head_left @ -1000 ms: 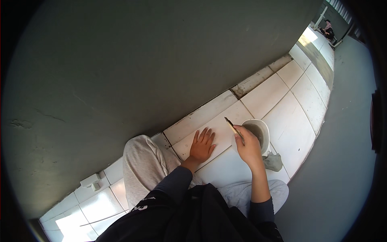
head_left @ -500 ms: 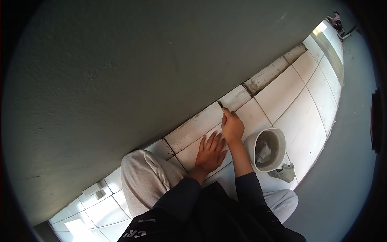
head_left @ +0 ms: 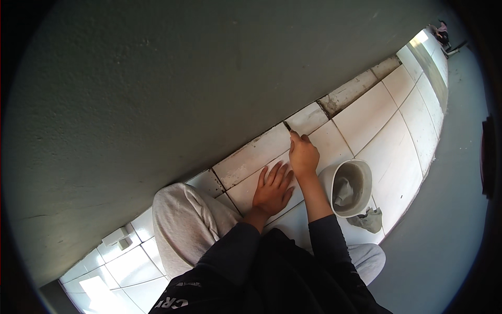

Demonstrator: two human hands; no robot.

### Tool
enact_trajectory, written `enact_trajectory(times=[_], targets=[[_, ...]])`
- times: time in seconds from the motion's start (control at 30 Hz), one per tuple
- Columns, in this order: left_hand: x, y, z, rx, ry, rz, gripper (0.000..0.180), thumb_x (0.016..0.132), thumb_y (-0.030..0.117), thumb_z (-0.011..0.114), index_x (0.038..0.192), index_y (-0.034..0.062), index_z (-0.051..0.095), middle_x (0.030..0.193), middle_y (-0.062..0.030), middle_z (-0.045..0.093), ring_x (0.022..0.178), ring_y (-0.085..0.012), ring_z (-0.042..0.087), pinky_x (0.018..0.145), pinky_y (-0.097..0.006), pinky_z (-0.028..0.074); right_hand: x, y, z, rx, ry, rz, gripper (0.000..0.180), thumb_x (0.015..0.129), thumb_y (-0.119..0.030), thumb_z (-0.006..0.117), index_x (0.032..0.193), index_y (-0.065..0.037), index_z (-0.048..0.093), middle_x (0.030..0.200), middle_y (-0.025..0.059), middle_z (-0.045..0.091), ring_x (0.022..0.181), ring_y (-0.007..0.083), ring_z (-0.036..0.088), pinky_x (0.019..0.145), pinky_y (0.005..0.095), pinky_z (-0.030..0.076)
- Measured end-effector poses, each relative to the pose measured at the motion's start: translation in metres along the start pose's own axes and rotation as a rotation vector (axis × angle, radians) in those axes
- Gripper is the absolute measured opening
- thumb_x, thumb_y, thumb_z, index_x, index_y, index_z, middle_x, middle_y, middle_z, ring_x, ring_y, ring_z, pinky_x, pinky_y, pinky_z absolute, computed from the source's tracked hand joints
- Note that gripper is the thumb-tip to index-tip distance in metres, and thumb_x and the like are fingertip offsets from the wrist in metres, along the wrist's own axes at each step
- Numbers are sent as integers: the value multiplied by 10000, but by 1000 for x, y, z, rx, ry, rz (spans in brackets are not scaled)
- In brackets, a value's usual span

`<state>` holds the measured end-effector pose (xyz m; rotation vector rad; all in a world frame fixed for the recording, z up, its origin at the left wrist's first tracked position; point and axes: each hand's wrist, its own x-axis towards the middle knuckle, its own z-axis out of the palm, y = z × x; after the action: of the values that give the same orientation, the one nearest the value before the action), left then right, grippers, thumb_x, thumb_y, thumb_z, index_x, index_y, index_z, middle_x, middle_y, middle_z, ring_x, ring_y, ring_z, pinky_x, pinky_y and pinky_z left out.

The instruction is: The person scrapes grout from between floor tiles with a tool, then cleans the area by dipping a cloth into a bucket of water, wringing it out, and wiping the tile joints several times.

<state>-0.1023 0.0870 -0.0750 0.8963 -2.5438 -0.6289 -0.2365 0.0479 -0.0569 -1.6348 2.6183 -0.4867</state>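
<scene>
My right hand [head_left: 304, 156] is closed around a thin, dark-tipped hand tool [head_left: 286, 126]; most of it is hidden in my grip. Its tip rests at the joint between two tiles of the skirting row [head_left: 256, 152], close to the grey wall. Lower and to the left, my left hand [head_left: 272, 191] lies flat on a white floor tile, fingers spread and holding nothing. Beside my right forearm stands a pale bucket [head_left: 327, 180] with greyish contents and a light cloth [head_left: 344, 192] inside.
A grey-green rag [head_left: 368, 221] lies against the bucket. The grey wall [head_left: 157, 94] borders the tiles. Farther along, one skirting stretch [head_left: 349, 94] looks rough and stained. A small white block [head_left: 116, 236] sits left of my knee. Another person [head_left: 442, 32] is at the far end.
The view has shifted slightly. My right hand still grips the tool at nearly the same tile joint, and my left hand stays flat on the tile.
</scene>
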Motion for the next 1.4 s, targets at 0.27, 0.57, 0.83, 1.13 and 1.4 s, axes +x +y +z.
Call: enact_trajectory(times=[0.27, 0.57, 0.83, 1.13, 1.4], targets=[[-2, 0, 1, 5, -10, -13, 502, 829, 319, 519, 1257, 66, 454, 1334, -146, 389, 1301, -277, 290, 1072, -500, 152, 4, 4, -2, -61, -20, -61, 302, 788, -118, 502, 1074, -122, 600, 787, 125, 587, 571, 302, 625, 506, 390, 507], [-2, 0, 0, -15, -14, -25, 438, 846, 295, 510, 1231, 88, 477, 1319, -134, 398, 1300, -258, 293, 1070, -498, 165, 9, 1, -3, -114, -30, -58, 277, 804, -135, 497, 1056, -123, 610, 795, 115, 595, 584, 286, 639, 509, 372, 518], [-6, -2, 3, -17, 0, -15, 478, 824, 311, 527, 1238, 77, 477, 1321, -135, 397, 1302, -286, 282, 1075, -506, 150, 0, -7, -2, -50, -34, -85, 269, 792, -128, 517, 1040, -124, 621, 800, 106, 597, 576, 297, 630, 515, 379, 514], [-5, -4, 6, -12, 5, -14, 502, 804, 313, 535, 1240, 71, 478, 1320, -147, 404, 1295, -299, 288, 1078, -509, 142, -9, -18, -1, -44, -47, -65, 227, 828, -189, 547, 1036, -155, 631, 777, 104, 602, 583, 318, 615, 531, 401, 503], [-5, -5, 7, -14, -33, -12, 492, 807, 325, 530, 1226, 71, 492, 1313, -149, 413, 1291, -293, 296, 1080, -507, 141, -14, -23, -1, -78, -44, -165, 268, 790, -124, 512, 1036, -127, 617, 787, 98, 597, 563, 288, 625, 497, 379, 505]])
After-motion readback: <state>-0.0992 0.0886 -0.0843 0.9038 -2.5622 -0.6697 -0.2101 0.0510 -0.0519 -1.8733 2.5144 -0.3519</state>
